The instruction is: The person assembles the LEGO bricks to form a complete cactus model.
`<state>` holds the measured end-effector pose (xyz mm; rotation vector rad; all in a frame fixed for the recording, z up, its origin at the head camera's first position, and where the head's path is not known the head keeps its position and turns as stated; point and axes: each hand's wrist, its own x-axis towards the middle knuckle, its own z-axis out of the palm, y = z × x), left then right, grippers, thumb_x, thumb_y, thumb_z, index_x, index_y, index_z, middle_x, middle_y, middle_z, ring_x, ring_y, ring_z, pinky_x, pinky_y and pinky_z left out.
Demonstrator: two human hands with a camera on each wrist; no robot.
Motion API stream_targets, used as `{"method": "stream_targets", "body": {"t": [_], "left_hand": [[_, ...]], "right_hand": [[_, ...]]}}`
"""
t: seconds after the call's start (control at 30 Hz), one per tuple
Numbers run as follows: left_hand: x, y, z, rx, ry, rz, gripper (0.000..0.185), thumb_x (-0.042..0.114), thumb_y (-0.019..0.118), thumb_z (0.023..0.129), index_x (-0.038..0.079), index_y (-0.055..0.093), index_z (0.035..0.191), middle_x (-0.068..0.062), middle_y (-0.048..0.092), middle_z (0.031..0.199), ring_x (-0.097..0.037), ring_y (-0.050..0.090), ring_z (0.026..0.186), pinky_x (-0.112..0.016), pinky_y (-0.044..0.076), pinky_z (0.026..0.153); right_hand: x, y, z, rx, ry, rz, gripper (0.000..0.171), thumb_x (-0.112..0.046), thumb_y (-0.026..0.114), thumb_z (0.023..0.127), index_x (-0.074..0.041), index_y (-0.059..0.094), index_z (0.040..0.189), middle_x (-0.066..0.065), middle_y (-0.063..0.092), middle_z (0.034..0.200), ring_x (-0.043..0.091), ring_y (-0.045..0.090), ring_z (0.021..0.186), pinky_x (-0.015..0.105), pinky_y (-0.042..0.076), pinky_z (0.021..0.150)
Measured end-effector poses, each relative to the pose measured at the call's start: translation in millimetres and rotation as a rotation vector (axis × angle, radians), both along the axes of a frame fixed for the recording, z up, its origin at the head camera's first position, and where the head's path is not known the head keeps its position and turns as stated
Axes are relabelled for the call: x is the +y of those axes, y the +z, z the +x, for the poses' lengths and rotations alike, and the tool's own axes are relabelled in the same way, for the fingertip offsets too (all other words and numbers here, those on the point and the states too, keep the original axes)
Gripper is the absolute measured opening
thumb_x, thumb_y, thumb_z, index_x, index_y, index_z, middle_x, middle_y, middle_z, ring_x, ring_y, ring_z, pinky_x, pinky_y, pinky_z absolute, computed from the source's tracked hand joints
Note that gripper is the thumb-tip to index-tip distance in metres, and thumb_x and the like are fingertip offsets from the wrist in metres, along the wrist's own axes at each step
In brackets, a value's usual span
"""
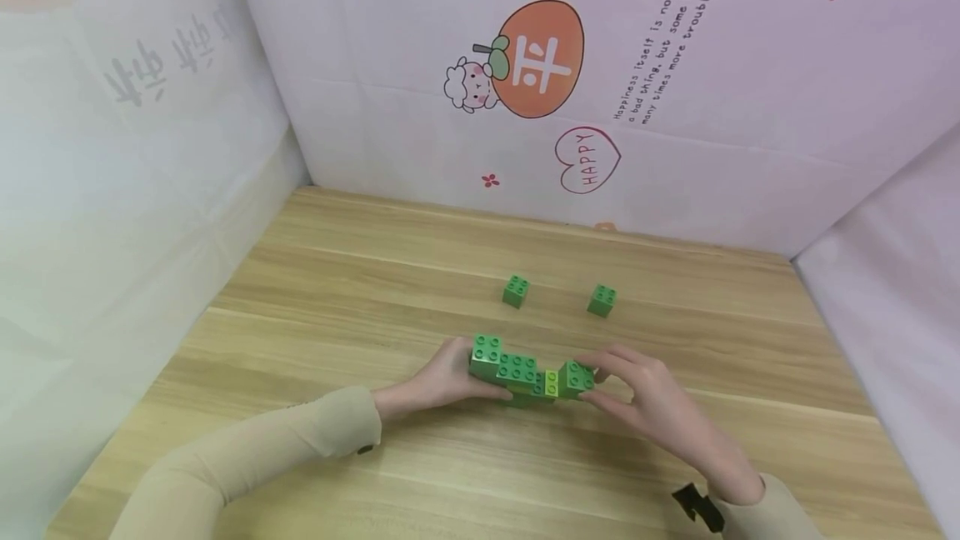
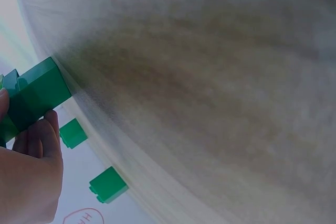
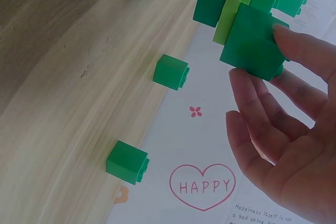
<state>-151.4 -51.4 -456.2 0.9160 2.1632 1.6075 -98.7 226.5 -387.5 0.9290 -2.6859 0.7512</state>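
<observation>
So, a green block build (image 1: 517, 367) sits between both hands over the middle part of the table (image 1: 450, 473) — can't tell if it's lifted or resting. The left hand (image 1: 450, 377) grips its left end, thumb along the near side. Over on the right, the right hand (image 1: 645, 394) pinches an end block (image 1: 575, 379) right by a lime piece (image 1: 551, 383) — can't tell whether it's clicked on. Beyond those, a left loose block (image 1: 515, 292) and a right loose block (image 1: 602, 301), both green, stand apart, studs up. Behind everything there's a printed white cloth (image 1: 390, 107).
</observation>
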Motion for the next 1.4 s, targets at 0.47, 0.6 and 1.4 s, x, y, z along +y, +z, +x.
{"method": "stream_targets", "body": {"t": [0.47, 0.6, 1.4], "left_hand": [[1.1, 2.1, 0.1, -0.028, 0.017, 0.003, 0.043, 0.018, 0.082, 0.069, 0.021, 0.067, 0.109, 0.005, 0.071, 0.11, -0.004, 0.066, 0.099, -0.02, 0.051, 0.094], [1.2, 1.8, -0.1, -0.038, 0.022, 0.003, 0.043, 0.018, 0.082, 0.069, 0.022, 0.067, 0.109, 0.006, 0.071, 0.109, -0.004, 0.067, 0.099, -0.02, 0.051, 0.094], [1.2, -0.7, 0.0, -0.033, 0.018, 0.005, 0.043, 0.021, 0.082, 0.069, 0.022, 0.067, 0.109, 0.005, 0.071, 0.109, -0.004, 0.066, 0.099, -0.02, 0.051, 0.093]], "right_hand": [[-2.5, 0.0, 0.8, 0.02, 0.003, -0.016, 0.041, -0.012, 0.079, 0.071, -0.012, 0.067, 0.11, -0.01, 0.066, 0.091, 0.002, 0.057, 0.069, 0.009, 0.043, 0.053], [-2.7, 0.3, 1.0, 0.01, 0.0, -0.002, 0.041, -0.013, 0.079, 0.072, -0.012, 0.066, 0.111, -0.009, 0.066, 0.092, -0.001, 0.055, 0.068, 0.01, 0.043, 0.052], [-7.7, 4.8, 0.4, -0.053, -0.007, 0.063, 0.038, -0.019, 0.074, 0.079, -0.012, 0.065, 0.115, -0.006, 0.064, 0.093, -0.006, 0.038, 0.056, 0.01, 0.037, 0.044]]}}
